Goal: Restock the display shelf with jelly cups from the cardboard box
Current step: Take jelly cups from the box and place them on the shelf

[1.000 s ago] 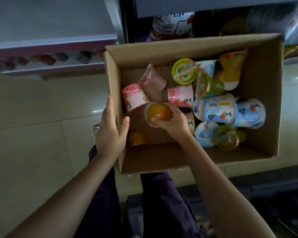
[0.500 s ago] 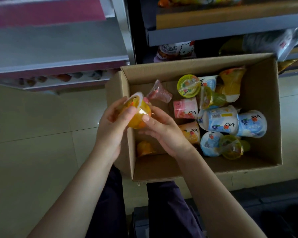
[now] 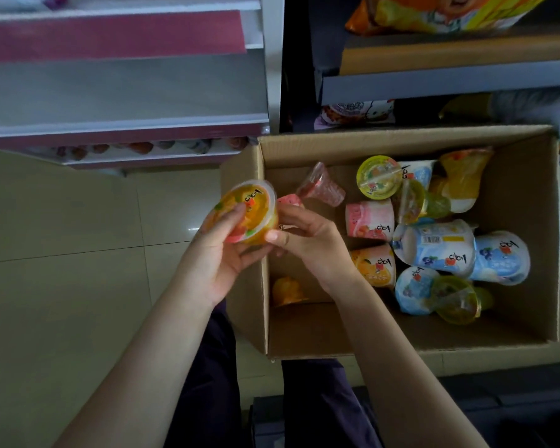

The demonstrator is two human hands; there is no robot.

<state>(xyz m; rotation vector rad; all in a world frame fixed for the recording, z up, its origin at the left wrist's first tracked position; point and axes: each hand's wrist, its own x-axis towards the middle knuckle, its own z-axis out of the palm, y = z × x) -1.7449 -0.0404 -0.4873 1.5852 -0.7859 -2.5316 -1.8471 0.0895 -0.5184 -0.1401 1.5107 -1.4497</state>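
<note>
Orange jelly cup (image 3: 244, 215) gripped in left hand (image 3: 220, 250) over box (image 3: 527, 345) left wall, right hand (image 3: 307, 244) fingertips pinching its right side, loose cups (image 3: 434, 234) in box, shelf (image 3: 123, 124) far left.

Orange jelly cup (image 3: 244, 215), brown cardboard box (image 3: 401, 143), pink-edged shelf (image 3: 110, 135).

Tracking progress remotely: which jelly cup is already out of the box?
The orange jelly cup, held by the left hand above the box's left wall; the others lie inside the cardboard box.
</note>
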